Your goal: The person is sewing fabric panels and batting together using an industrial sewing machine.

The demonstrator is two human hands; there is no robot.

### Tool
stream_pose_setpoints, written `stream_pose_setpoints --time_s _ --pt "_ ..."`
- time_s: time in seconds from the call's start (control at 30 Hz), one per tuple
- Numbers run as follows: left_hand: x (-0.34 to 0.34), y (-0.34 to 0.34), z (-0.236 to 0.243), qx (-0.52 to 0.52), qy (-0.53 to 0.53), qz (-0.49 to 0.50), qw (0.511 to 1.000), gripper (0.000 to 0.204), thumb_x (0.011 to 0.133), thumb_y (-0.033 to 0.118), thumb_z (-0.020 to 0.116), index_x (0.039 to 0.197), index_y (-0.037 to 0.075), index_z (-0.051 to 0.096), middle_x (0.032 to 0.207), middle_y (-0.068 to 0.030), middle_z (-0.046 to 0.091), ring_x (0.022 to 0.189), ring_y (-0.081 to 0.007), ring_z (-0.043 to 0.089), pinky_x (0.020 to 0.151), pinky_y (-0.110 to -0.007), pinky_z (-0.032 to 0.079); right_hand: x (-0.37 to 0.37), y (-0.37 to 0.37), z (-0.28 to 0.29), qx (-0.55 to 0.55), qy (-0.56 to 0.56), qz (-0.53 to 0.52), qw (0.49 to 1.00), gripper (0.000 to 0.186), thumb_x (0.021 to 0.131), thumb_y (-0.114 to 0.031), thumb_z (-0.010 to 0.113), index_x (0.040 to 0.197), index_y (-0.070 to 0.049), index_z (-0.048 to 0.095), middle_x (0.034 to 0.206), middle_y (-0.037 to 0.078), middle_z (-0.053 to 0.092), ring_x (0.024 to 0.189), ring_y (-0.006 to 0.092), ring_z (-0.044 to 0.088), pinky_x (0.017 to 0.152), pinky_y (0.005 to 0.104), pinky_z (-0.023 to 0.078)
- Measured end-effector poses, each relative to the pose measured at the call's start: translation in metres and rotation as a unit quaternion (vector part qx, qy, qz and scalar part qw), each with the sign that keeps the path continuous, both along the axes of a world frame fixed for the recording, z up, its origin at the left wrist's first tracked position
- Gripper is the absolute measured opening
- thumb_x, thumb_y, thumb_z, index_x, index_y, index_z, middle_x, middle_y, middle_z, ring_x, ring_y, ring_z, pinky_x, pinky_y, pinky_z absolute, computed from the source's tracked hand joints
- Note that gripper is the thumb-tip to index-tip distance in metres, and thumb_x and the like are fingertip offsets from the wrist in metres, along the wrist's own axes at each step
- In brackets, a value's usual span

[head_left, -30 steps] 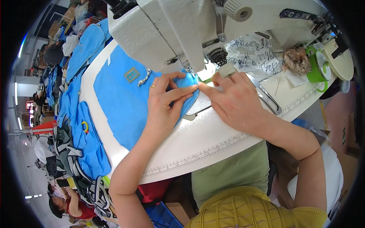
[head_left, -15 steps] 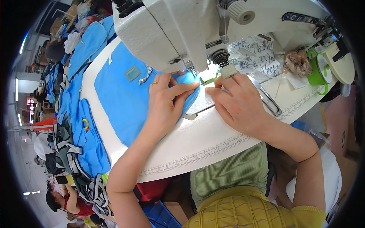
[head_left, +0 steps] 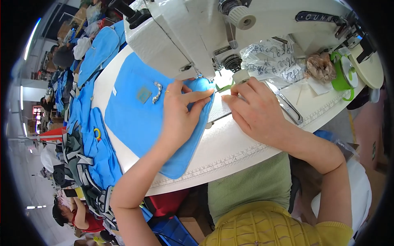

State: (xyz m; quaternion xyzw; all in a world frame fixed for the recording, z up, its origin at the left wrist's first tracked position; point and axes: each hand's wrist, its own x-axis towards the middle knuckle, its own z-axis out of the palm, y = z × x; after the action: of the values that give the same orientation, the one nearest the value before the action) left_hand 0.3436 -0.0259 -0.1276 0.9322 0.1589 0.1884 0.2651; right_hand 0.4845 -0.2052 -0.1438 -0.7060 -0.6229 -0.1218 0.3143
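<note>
A bright blue fabric piece (head_left: 135, 110) with a small patch (head_left: 143, 94) and a twisted grey-white cord (head_left: 157, 92) lies on the white sewing table. Its upper edge runs under the needle area of a white sewing machine (head_left: 174, 45). My left hand (head_left: 180, 110) presses on the fabric, its thumb and forefinger pinching the edge just in front of the needle. My right hand (head_left: 256, 108) rests to the right of the needle, fingers curled and thumb tip near the forefinger. Whatever it may hold is hidden.
Metal thread snips (head_left: 290, 108) lie right of my right hand. Beyond are a clear plastic bag (head_left: 273, 61) with handwriting, a brown bundle (head_left: 321, 67) and a green cup (head_left: 342, 78). Blue garments (head_left: 100, 151) pile up left of the table; a person in red (head_left: 84, 219) sits farther off.
The blue fabric has turned, its lower corner swinging right and toward me below my left wrist. My left hand has shifted slightly right; the right hand stays nearly where it was.
</note>
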Motion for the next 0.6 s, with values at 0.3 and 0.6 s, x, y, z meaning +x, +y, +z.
stream_pose_setpoints --time_s 0.3,0.6 --pt "-0.002 0.001 0.012 0.028 0.035 -0.019 0.999 0.027 0.088 0.013 0.081 0.115 0.017 0.083 0.124 -0.0128 0.062 0.090 -0.0246 0.058 0.079 -0.037 0.052 -0.002 0.002 -0.006 -0.009 -0.035 0.116 0.993 0.033 0.084 -0.014 0.067 0.116 -0.008 0.072 0.106 0.005 0.064 0.105 0.0230 0.061 0.084 0.0349 0.051" --pt "0.001 0.000 0.014 0.058 0.016 -0.015 0.998 0.027 0.089 0.011 0.079 0.115 0.014 0.082 0.124 -0.0118 0.064 0.102 -0.0260 0.061 0.085 -0.038 0.049 -0.003 0.001 -0.007 -0.023 -0.015 0.103 0.994 0.040 0.078 -0.007 0.073 0.118 -0.012 0.073 0.109 0.002 0.063 0.103 0.0221 0.060 0.086 0.0375 0.051"
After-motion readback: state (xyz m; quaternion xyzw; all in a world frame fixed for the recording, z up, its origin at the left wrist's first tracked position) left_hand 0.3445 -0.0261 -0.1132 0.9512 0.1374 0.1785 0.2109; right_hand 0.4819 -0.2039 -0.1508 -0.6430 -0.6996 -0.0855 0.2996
